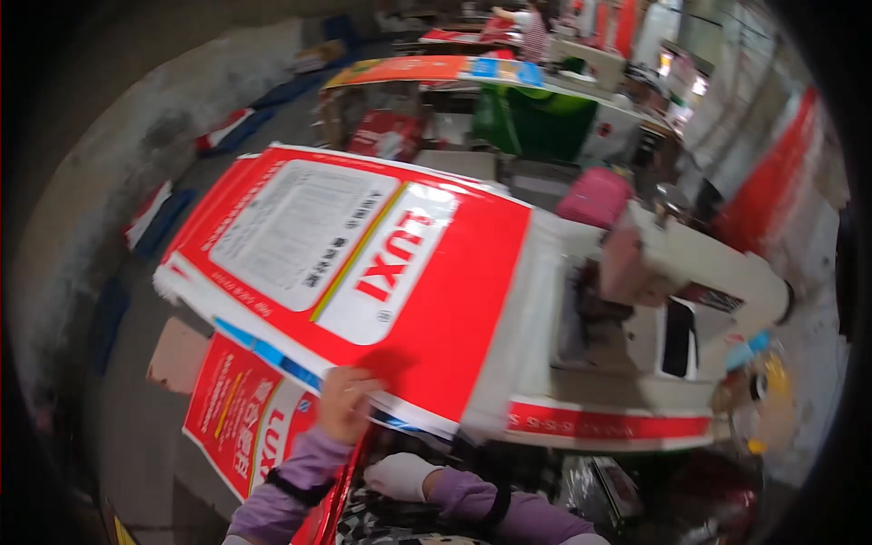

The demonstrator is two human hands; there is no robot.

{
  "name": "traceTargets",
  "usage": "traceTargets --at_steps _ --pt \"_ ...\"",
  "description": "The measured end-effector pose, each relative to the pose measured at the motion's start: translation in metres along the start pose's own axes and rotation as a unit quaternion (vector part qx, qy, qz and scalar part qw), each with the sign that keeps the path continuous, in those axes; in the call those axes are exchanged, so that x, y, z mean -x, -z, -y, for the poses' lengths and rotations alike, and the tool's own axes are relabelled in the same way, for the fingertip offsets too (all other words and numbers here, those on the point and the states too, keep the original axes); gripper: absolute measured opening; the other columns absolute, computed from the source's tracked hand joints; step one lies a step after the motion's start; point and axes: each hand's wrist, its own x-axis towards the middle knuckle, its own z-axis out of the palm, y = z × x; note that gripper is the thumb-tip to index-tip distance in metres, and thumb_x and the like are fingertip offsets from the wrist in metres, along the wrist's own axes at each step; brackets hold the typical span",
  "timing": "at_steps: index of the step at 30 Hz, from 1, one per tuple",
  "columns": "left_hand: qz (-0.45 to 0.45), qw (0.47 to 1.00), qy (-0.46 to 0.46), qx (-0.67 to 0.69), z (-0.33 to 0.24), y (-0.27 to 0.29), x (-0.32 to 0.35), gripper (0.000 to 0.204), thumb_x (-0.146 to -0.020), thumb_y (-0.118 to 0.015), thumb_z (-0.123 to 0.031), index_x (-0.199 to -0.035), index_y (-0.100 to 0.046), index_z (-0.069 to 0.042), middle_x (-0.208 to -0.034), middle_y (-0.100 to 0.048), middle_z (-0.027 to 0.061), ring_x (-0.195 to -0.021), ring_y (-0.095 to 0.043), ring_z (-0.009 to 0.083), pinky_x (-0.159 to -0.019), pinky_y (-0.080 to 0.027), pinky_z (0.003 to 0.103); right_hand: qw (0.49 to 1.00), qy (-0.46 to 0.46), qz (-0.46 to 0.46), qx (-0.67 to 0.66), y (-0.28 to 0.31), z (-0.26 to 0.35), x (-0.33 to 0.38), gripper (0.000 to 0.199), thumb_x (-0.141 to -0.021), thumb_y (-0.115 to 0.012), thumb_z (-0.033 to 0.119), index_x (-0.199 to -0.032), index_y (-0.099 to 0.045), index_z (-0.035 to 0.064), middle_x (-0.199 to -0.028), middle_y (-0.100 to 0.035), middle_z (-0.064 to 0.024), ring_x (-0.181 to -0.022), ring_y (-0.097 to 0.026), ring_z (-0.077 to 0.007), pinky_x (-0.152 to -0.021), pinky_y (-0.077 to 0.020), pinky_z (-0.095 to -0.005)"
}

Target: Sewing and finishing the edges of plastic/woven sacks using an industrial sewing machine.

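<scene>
A pile of red and white printed sacks (436, 336) lies flat on the worktable, left of a white sewing machine (699, 259). My left hand (348, 404), bare, is at the near edge of the pile. Its fingers look closed on the edge of a sack, though they are slightly blurred. My right hand (400, 477), in a white glove, sits lower, close to my lap. Its fingers are curled in; whatever they hold, if anything, is hidden. Another red sack (241, 413) hangs below the table edge at the left, and red glossy material shows between my forearms.
A pink bundle (595, 195) sits behind the machine. Farther back stands another table with orange and blue printed sheets (436, 70) and a green sheet (536, 123). Blue and red bundles (150, 218) line the left wall. A person (533, 32) is at the far end.
</scene>
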Motion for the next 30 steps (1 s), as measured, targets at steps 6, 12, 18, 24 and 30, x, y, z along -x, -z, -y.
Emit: traceTargets --at_steps 6,12,18,24,30 --pt "0.315 0.945 0.071 -0.055 -0.021 -0.180 -0.054 0.052 -0.059 -0.081 -0.047 -0.095 -0.059 -0.016 -0.100 -0.054 0.0088 -0.099 -0.051 0.0284 -0.081 -0.037 0.041 0.981 -0.061 -0.172 -0.065 0.073 0.005 0.126 0.027 -0.089 -0.053 0.025 -0.111 -0.061 0.0108 -0.096 -0.065 -0.0163 -0.092 -0.062 -0.0348 -0.079 -0.0492 -0.0413" --pt "0.284 0.948 0.131 0.053 -0.053 -0.193 -0.050 0.036 -0.059 -0.083 -0.040 -0.082 -0.066 -0.018 -0.091 -0.059 0.0025 -0.095 -0.054 0.0210 -0.083 -0.035 0.039 0.622 -0.255 -0.662 -0.332 0.093 -0.096 0.204 0.015 -0.090 -0.053 0.010 -0.091 -0.064 -0.0009 -0.078 -0.063 -0.0008 -0.071 -0.057 -0.0084 -0.064 -0.0458 -0.0235" --pt "0.268 0.935 0.157 0.169 -0.023 -0.186 -0.067 0.015 -0.069 -0.081 -0.013 -0.071 -0.069 -0.003 -0.069 -0.065 0.0085 -0.066 -0.062 0.0168 -0.070 -0.047 0.029 0.616 -0.173 -0.738 -0.213 0.095 -0.111 0.155 0.021 -0.091 -0.056 0.019 -0.094 -0.064 0.0002 -0.080 -0.067 -0.0122 -0.079 -0.066 -0.0172 -0.070 -0.0508 -0.0328" --pt "0.246 0.910 0.167 0.290 -0.048 -0.162 -0.068 0.009 -0.082 -0.068 -0.007 -0.081 -0.068 0.001 -0.076 -0.065 0.0078 -0.073 -0.060 0.0135 -0.069 -0.047 0.025 0.687 -0.289 -0.645 -0.170 0.075 -0.124 0.120 0.044 -0.089 -0.054 0.044 -0.085 -0.065 0.0019 -0.083 -0.064 -0.0219 -0.082 -0.063 -0.0380 -0.073 -0.0487 -0.0437" --pt "-0.040 0.895 0.233 0.377 -0.054 -0.103 -0.091 0.011 -0.089 -0.059 -0.006 -0.085 -0.065 0.002 -0.077 -0.062 0.0047 -0.075 -0.055 0.0106 -0.072 -0.044 0.027 0.751 -0.369 -0.542 -0.076 0.071 -0.107 0.153 0.038 -0.087 -0.055 0.037 -0.078 -0.065 0.0017 -0.076 -0.063 -0.0221 -0.077 -0.061 -0.0398 -0.072 -0.0472 -0.0481"
